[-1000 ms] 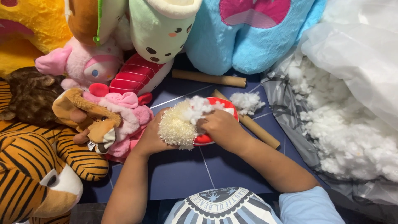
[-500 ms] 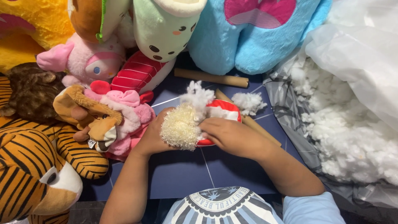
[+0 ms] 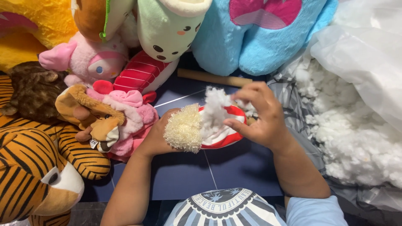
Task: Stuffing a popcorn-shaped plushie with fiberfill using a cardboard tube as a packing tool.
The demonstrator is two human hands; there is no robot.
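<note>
Head view: left hand (image 3: 157,138) cups the red-and-white striped plush piece (image 3: 222,132) from beneath, fingers curled around its cream fuzzy end (image 3: 183,127) (steadying it above the dark blue floor (image 3: 234,171)). Right hand (image 3: 261,117) has fingertips pinched together on a white stuffing tuft (image 3: 214,106) at the piece's opening. Loose stuffing heap (image 3: 356,142) lies right; tiger plush (image 3: 29,163) left.

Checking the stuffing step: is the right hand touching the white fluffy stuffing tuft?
Touching. The head view shows the right hand pinching the white fluffy stuffing tuft between its fingertips, above the red-and-white striped plush piece.
</note>
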